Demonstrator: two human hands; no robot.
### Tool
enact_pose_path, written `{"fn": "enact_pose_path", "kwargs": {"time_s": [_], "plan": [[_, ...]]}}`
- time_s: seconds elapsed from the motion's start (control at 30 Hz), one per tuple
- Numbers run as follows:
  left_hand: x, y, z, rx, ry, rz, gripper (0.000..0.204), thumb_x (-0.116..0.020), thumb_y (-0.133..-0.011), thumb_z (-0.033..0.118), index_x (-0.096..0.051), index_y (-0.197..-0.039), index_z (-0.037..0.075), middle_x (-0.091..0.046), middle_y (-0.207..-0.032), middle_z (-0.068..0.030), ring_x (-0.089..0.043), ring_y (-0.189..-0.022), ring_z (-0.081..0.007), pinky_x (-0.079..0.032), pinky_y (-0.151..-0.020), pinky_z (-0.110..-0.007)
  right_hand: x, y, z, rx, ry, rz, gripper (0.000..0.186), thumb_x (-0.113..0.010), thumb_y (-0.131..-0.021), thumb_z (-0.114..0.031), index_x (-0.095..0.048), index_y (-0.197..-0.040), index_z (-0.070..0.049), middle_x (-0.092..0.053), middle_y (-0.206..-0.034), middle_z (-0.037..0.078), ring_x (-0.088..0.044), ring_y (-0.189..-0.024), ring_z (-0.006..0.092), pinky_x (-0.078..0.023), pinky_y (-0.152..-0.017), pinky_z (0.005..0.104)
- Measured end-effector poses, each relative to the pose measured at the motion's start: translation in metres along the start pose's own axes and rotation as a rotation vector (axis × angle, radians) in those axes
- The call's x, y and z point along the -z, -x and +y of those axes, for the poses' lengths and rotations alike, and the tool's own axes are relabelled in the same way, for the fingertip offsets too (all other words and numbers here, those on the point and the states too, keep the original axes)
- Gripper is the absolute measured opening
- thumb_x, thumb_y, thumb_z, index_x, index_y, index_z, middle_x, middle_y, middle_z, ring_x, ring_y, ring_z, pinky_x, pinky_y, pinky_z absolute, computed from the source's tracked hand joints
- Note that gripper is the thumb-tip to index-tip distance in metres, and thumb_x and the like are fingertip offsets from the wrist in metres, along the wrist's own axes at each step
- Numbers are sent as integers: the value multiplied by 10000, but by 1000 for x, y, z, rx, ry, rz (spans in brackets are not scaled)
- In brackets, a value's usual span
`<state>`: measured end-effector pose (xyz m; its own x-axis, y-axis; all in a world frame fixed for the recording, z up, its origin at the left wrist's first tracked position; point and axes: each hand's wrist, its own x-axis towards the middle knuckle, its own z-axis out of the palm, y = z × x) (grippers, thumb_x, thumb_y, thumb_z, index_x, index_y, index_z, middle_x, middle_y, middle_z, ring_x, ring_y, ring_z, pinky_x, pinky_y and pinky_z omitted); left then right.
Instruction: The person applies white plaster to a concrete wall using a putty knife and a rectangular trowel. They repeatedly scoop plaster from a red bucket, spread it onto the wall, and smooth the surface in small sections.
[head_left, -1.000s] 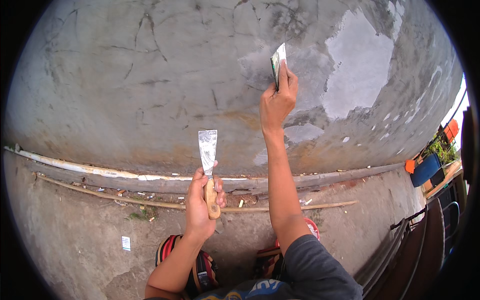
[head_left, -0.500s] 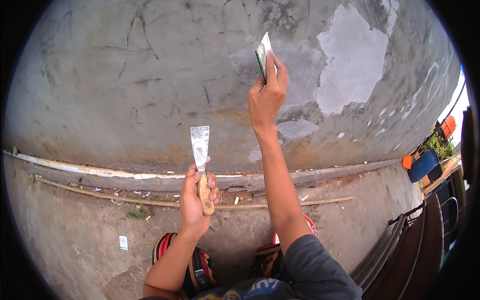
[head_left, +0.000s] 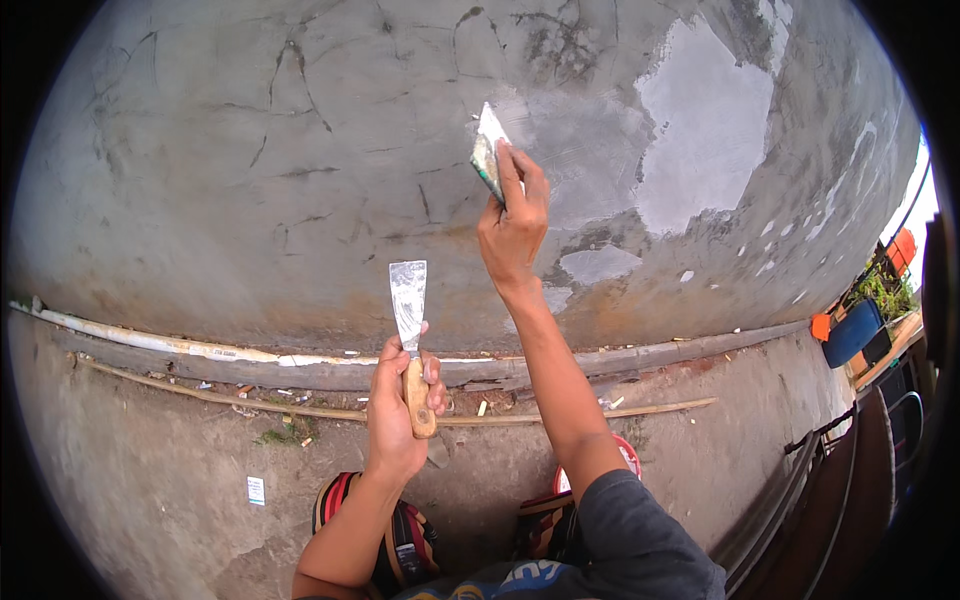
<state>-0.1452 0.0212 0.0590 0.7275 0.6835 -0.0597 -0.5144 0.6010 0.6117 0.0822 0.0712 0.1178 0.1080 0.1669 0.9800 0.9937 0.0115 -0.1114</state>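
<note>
Your left hand [head_left: 392, 412] is closed round a putty knife [head_left: 410, 318]; your right hand [head_left: 514, 232] pinches a white-smeared plate [head_left: 488, 152] by the wall [head_left: 240, 220].

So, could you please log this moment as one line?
left hand: grips wooden-handled metal putty knife, blade smeared white | right hand: holds flat, whitish, green-edged spreader at cracked grey wall

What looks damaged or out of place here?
The wall looks damaged: dark, crack-like lines branch over its upper left part. On the ground at lower left, a small white card lies loose, perhaps litter.
</note>
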Motion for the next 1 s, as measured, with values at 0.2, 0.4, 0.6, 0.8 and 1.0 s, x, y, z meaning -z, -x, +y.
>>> {"fn": "enact_pose_path", "kwargs": {"time_s": [0.2, 0.4, 0.6, 0.8, 1.0], "plan": [[1, -2, -3, 15, -4, 1, 411, -381, -981, 278, -470, -1342, 102, -474, -789, 6, -417, -574, -69, -380, -535, -239, -15, -16, 14, -90, 191, 85, 715, -588, -655, 156, -583, -1339, -54, -591, -1202, 118, -567, -1015, 319, -481, -851, 401], [5, -4, -6, 26, -1, 6, 409, -381, -980, 277, -471, -1341, 106, -463, -782, 7, -410, -572, -72, -374, -532, -236, -36, 30, -14, 29, 102, -103, 765, -576, -632, 163, -592, -1349, -101, -614, -1173, 83, -566, -984, 292, -464, -861, 396], [2, -2, -2, 16, 13, 5, 395, -371, -983, 256, -471, -1330, 96, -465, -782, 5, -415, -572, -81, -378, -536, -243, -36, -5, 13, 155, 270, 22, 791, -610, -635, 129, -548, -1393, -93, -557, -1303, 87, -535, -1123, 275, -389, -979, 387], [6, -2, -3, 44, -5, -25, 392, -374, -985, 264, -472, -1327, 98, -462, -783, 5, -415, -579, -77, -380, -548, -244, -70, 40, 14, 92, 142, -27, 781, -614, -643, 114, -513, -1403, -36, -522, -1381, 111, -492, -1279, 308, -383, -1090, 408], [2, 1, -1, 36, 1, -18, 390, -369, -989, 267, -476, -1323, 98, -464, -779, 8, -416, -578, -75, -375, -545, -244, -30, 64, 3, 143, 52, -298, 729, -590, -650, 137, -578, -1346, -78, -595, -1298, 97, -555, -1203, 301, -449, -1057, 419]]}}
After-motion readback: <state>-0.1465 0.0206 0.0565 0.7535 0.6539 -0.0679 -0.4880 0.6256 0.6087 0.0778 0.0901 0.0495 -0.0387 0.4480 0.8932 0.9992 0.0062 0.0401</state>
